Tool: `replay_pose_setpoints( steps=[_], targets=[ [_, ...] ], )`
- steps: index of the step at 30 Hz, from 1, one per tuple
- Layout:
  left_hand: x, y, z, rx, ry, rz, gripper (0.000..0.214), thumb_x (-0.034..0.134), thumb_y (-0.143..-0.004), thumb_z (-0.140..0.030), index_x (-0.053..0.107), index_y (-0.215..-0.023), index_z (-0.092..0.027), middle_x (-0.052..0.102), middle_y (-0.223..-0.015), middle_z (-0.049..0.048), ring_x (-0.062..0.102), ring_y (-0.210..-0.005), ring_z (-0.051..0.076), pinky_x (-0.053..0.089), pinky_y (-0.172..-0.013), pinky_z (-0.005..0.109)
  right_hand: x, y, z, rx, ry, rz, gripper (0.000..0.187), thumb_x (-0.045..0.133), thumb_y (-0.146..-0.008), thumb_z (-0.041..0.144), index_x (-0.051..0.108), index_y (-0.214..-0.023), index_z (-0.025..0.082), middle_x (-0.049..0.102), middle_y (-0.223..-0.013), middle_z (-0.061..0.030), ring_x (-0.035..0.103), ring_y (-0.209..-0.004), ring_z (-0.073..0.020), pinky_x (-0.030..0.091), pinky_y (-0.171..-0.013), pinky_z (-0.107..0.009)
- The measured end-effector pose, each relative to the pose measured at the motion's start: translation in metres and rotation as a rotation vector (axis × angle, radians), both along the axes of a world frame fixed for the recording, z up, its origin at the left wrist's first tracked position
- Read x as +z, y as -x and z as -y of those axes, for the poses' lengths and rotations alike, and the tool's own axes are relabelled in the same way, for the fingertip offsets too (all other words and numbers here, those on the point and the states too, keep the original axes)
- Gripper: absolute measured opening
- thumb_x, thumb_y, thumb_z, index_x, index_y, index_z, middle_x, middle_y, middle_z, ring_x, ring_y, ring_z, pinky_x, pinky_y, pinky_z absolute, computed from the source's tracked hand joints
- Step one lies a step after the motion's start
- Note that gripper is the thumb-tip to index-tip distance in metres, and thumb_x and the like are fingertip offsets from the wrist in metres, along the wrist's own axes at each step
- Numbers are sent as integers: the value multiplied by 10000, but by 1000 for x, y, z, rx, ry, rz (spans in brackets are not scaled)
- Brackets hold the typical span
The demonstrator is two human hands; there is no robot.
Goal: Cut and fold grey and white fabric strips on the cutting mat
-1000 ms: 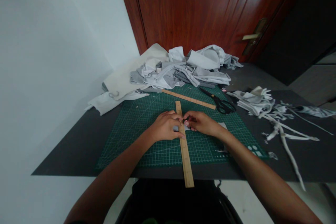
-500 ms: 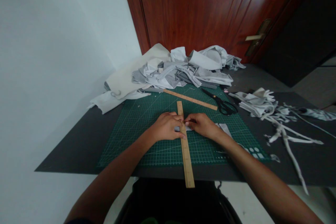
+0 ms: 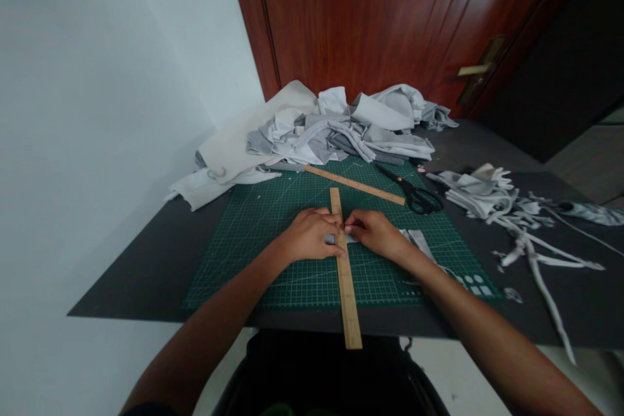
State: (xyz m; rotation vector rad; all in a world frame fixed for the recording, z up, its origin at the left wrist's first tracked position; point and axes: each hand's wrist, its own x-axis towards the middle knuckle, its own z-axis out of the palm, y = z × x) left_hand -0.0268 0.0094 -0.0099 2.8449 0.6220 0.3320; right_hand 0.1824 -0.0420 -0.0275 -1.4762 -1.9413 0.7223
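Observation:
A wooden ruler [image 3: 346, 292] lies lengthwise on the green cutting mat [image 3: 253, 260], its near end past the table edge. My left hand [image 3: 309, 236] presses on the ruler from the left, fingers curled over it. My right hand [image 3: 374, 232] is closed just right of the ruler, pinching something small that I cannot make out at the ruler's edge. A small pale grey fabric piece [image 3: 414, 238] lies under both hands and shows to the right of my right wrist.
A second wooden ruler [image 3: 355, 184] lies slanted at the mat's far side, with black scissors [image 3: 414, 194] beside it. A heap of white and grey fabric [image 3: 322, 133] fills the back. Fabric strips and scraps [image 3: 507, 208] are spread at the right. A wall stands left, a wooden door behind.
The hands and ruler have stayed nearly still; the right hand has edged slightly closer to the ruler. The view has shifted a little.

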Motion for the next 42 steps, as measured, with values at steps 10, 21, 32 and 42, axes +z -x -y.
replay_pose_setpoints(
  steps=[10, 21, 32, 42],
  targets=[
    [0, 0, 0, -14, -26, 2, 263, 843, -759, -489, 752, -879, -272, 703, -979, -25, 625, -927, 187, 460, -850, 310, 4, 0, 2, 11, 32, 23, 140, 598, -876, 138, 713, -811, 183, 660, -654, 10, 592, -612, -148, 414, -645, -256],
    [1, 2, 0, -18, -35, 0, 278, 838, -766, -489, 735, -858, -248, 719, -990, -43, 632, -911, 165, 440, -818, 298, -2, -8, -1, 56, 274, -156, 80, 609, -832, 159, 683, -812, 181, 635, -621, 29, 597, -552, -131, 428, -548, -229],
    [4, 0, 2, 13, -14, -18, 300, 857, -736, -510, 741, -868, -266, 717, -1016, -42, 623, -944, 183, 449, -830, 306, -4, 1, -1, -49, 13, -15, 124, 610, -866, 118, 696, -810, 188, 665, -654, 15, 606, -605, -146, 421, -638, -254],
    [5, 1, 3, 29, -10, -24, 293, 866, -726, -503, 736, -840, -266, 712, -1003, -48, 616, -923, 182, 439, -801, 306, -4, 2, 0, -46, -2, -6, 119, 622, -871, 126, 706, -812, 185, 703, -724, -3, 616, -667, -152, 416, -665, -251]
  ],
)
